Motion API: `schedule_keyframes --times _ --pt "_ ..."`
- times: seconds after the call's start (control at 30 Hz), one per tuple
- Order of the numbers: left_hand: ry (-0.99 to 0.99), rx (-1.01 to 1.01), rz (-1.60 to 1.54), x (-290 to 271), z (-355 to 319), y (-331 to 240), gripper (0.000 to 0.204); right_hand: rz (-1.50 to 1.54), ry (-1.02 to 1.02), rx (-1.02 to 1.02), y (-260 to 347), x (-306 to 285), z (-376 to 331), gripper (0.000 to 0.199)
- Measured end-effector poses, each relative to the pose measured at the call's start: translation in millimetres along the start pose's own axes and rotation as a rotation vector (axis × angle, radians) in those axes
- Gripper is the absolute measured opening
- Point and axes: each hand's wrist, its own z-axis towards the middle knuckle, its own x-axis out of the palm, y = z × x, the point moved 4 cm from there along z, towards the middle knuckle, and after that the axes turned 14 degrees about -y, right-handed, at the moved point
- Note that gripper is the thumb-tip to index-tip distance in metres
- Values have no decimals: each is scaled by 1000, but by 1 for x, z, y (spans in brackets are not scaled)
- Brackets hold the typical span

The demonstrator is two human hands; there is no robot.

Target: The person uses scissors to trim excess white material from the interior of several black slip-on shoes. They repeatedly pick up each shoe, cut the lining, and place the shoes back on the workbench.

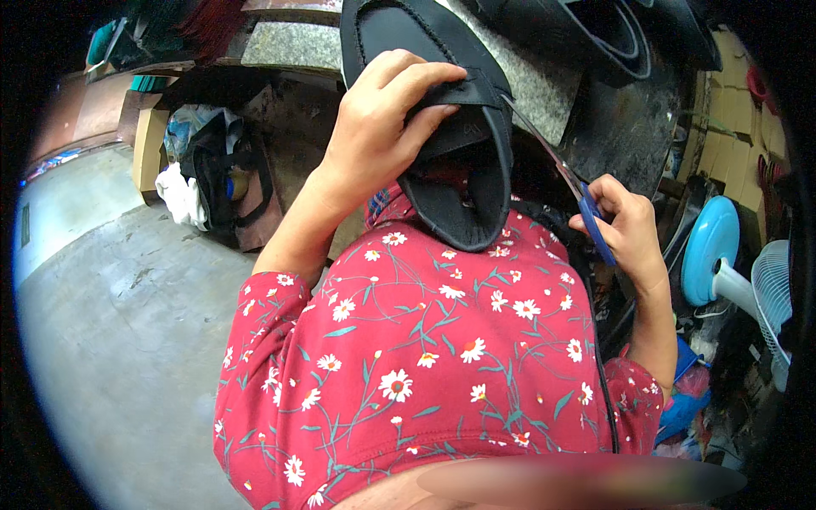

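Observation:
A black shoe (501, 178), loafer-like with a stitched front and a strap across it, is held up before my chest, its heel end toward me. My left hand (374, 127) grips it at the strap, with the thumb inside the opening and the fingers over the top. In my right hand (633, 225) is a pair of scissors (588, 208) with blue handles. The blades point up and left, and their tips come to the shoe's right edge beside the strap. Whether the tips touch the shoe or a thread there, I cannot make out.
Behind the shoe lies a grey stone slab (544, 89). More black shoe parts (620, 42) sit at the far right. A blue and white fan (712, 251) stands on my right. Bags (208, 170) rest on the floor at the left.

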Motion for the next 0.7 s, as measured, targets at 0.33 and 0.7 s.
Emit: schedule_keyframes --times 0.33,0.7 --pt "40 -30 57 -46 41 -22 29 -18 -139 3 16 -36 51 43" --pt "34 -26 22 -33 42 -15 28 -252 -452 -251 28 -38 102 42"
